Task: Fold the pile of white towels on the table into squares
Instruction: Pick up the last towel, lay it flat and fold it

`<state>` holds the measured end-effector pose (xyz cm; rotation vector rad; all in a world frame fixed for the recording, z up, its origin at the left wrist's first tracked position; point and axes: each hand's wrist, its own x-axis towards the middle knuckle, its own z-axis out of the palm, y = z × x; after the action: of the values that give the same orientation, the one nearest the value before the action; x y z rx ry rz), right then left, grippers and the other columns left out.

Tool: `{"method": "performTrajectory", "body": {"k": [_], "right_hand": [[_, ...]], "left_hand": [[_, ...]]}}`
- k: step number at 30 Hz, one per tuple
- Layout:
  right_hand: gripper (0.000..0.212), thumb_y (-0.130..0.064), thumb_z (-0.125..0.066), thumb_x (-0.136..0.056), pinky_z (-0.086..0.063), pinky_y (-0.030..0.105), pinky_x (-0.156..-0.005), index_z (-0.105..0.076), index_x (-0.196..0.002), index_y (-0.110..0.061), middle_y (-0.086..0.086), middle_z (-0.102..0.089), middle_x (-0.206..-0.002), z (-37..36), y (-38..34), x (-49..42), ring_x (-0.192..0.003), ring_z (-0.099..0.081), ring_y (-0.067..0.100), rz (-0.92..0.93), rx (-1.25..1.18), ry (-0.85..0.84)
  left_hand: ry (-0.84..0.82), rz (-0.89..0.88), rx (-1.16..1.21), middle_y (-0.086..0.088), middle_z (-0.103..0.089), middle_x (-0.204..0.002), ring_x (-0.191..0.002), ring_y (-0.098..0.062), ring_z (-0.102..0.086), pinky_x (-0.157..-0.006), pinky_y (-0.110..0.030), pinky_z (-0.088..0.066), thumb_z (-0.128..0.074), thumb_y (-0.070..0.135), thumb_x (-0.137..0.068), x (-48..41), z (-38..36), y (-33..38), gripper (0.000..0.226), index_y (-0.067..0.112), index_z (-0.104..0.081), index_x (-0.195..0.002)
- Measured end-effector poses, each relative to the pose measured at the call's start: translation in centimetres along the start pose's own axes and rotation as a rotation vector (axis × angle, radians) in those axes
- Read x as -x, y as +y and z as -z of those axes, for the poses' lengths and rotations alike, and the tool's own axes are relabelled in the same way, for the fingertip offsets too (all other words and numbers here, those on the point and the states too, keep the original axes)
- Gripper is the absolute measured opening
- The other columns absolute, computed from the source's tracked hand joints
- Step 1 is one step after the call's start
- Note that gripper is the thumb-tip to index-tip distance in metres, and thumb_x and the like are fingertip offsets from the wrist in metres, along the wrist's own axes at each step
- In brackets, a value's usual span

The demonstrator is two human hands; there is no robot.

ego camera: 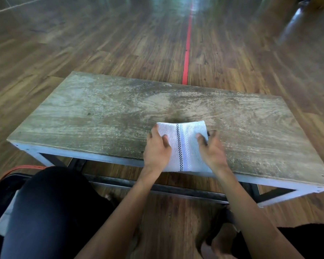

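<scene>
Under my fingers (165,140) the towel (183,146) is coarse woven cloth, matt white. The desk (101,113) top is worn, scuffed wood, dull; its frame (82,155) looks like painted metal. The floor (120,40) planks shine glossy.
</scene>
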<state>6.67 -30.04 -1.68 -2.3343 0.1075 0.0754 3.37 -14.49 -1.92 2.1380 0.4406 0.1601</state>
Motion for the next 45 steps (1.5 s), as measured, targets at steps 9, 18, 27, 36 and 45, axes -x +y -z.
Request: {"method": "performTrajectory", "body": {"k": [9, 18, 27, 36, 45], "right_hand": [[0.028, -0.014, -0.048, -0.097, -0.040, 0.019, -0.082, -0.051, -0.123, -0.023, -0.009, -0.054, -0.106, 0.8, -2.6, 4.5, -0.092, -0.052, 0.010, 0.212, -0.368, 0.142], [0.025, -0.017, -0.047, -0.097, -0.037, 0.026, -0.086, -0.055, -0.120, -0.023, -0.004, -0.056, -0.119, -3.1, -13.7, 10.5, -0.104, -0.050, 0.012, 0.387, -0.464, -0.086], [0.028, -0.010, -0.051, -0.092, -0.037, 0.006, -0.066, -0.058, -0.119, -0.018, -0.006, -0.056, -0.108, -11.6, -24.7, 18.6, -0.087, -0.051, 0.005, 0.610, -0.489, -0.466], [0.033, -0.005, -0.049, -0.089, -0.039, 0.024, -0.082, -0.056, -0.118, -0.021, -0.003, -0.058, -0.115, -21.8, -29.2, 22.4, -0.098, -0.054, 0.008, 0.661, -0.371, -0.862], [0.035, -0.004, -0.047, -0.091, -0.036, 0.024, -0.087, -0.054, -0.121, -0.020, -0.001, -0.053, -0.122, -38.2, -29.0, 19.2, -0.109, -0.048, 0.009, 0.534, -0.153, -1.038]], "left_hand": [[-0.034, 0.229, 0.706, 0.009, -0.056, -0.111, -0.093, -0.005, -0.055, -0.085, -0.025, -0.044, -0.049, 0.011, -0.097, 3.4, 5.7, 1.0, 0.044, 0.023, -0.041, -0.138], [0.211, 0.109, 0.729, 0.016, -0.058, -0.109, -0.100, -0.008, -0.057, -0.089, -0.031, -0.047, -0.052, 0.011, -0.095, 9.4, 18.9, -2.4, 0.043, 0.036, -0.047, -0.130], [0.696, 0.052, 0.712, -0.006, -0.058, -0.098, -0.088, -0.023, -0.058, -0.081, -0.039, -0.050, -0.056, 0.007, -0.091, 18.5, 29.9, -8.9, 0.049, 0.027, -0.044, -0.134], [0.966, 0.282, 0.646, -0.005, -0.057, -0.112, -0.098, -0.019, -0.057, -0.079, -0.027, -0.050, -0.052, 0.006, -0.092, 22.6, 33.6, -16.3, 0.052, 0.020, -0.039, -0.141], [0.960, 0.509, 0.663, -0.005, -0.048, -0.138, -0.120, -0.018, -0.051, -0.103, -0.033, -0.042, -0.049, -0.003, -0.088, 16.6, 33.0, -30.1, 0.063, 0.015, -0.031, -0.146]]}}
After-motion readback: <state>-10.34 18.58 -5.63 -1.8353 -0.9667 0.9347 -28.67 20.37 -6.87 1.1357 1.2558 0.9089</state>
